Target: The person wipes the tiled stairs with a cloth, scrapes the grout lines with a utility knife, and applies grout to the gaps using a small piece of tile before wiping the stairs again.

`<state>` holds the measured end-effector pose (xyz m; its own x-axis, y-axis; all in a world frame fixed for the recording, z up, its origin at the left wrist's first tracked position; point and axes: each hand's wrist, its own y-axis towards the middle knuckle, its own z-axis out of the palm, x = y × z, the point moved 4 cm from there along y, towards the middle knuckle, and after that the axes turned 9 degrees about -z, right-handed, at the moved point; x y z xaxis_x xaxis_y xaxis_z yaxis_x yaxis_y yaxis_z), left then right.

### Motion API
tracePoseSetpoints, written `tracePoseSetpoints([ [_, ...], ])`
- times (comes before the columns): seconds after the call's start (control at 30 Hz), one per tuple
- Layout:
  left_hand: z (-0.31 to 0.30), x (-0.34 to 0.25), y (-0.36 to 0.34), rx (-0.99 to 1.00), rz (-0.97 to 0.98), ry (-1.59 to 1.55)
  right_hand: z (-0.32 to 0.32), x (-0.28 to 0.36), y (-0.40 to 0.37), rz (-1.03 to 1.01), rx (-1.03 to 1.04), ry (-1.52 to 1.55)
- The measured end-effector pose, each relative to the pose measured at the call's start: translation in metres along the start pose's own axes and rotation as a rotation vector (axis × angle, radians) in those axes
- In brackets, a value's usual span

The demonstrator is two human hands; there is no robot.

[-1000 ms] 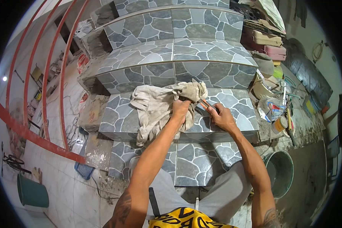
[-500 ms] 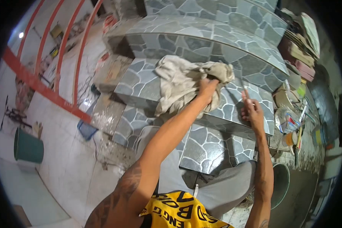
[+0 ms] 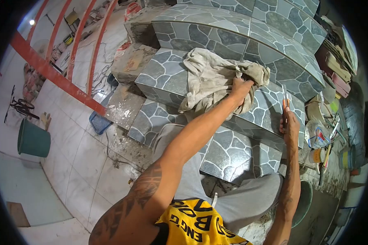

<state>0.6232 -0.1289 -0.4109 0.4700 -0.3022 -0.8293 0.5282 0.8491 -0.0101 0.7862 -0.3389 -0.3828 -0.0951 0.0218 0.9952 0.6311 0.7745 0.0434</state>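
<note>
Head view: an orange-handled tool (image 3: 285,103) is held in the right hand (image 3: 291,121), its metal end pointed away from the body. Farther in, a beige cloth (image 3: 208,75) lies crumpled on the tiled step (image 3: 163,73), one bunched fold gripped in the left hand (image 3: 242,89). For good control, the metal end is best turned clear of the gripping hand, and loose folds are best gathered so that nothing is snagged. Beside the right forearm (image 3: 291,175), a green bucket (image 3: 306,202) is partly hidden; elbow room may be limited by it. Farther right, a tin (image 3: 316,155) and a plastic bag (image 3: 318,135) are seen. Leftward, a blue basket (image 3: 99,123) is passed closely by the red railing (image 3: 61,77).
</note>
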Motion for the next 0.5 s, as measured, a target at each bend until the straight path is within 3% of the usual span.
tracePoseSetpoints([
  [0.13,-0.001,-0.004,-0.006,-0.115,-0.015,0.100,-0.007,-0.011,0.007,-0.018,0.051,0.099],
  [0.17,-0.004,-0.003,-0.007,-0.199,-0.128,0.190,-0.007,-0.014,0.006,0.026,0.039,0.163],
  [0.2,-0.021,0.023,0.013,-0.081,-0.163,0.050,-0.002,-0.007,0.002,0.067,0.000,0.224],
  [0.23,-0.015,0.008,0.002,-0.165,-0.209,0.184,-0.007,-0.012,0.004,0.078,-0.043,0.196],
  [0.27,-0.025,0.023,0.013,-0.123,-0.216,0.107,-0.013,-0.020,0.010,0.011,0.090,0.279],
  [0.3,-0.019,0.019,0.010,-0.092,-0.127,0.047,-0.013,-0.017,0.005,0.014,0.015,0.265],
  [0.33,-0.022,0.016,0.011,-0.144,-0.091,0.217,-0.012,-0.010,0.003,0.010,-0.001,0.211],
  [0.4,-0.005,-0.003,-0.006,-0.092,-0.019,0.150,-0.015,-0.018,0.005,0.006,0.033,0.258],
  [0.5,-0.013,0.001,0.000,-0.072,-0.021,0.206,-0.016,-0.021,0.006,0.007,0.033,0.300],
])
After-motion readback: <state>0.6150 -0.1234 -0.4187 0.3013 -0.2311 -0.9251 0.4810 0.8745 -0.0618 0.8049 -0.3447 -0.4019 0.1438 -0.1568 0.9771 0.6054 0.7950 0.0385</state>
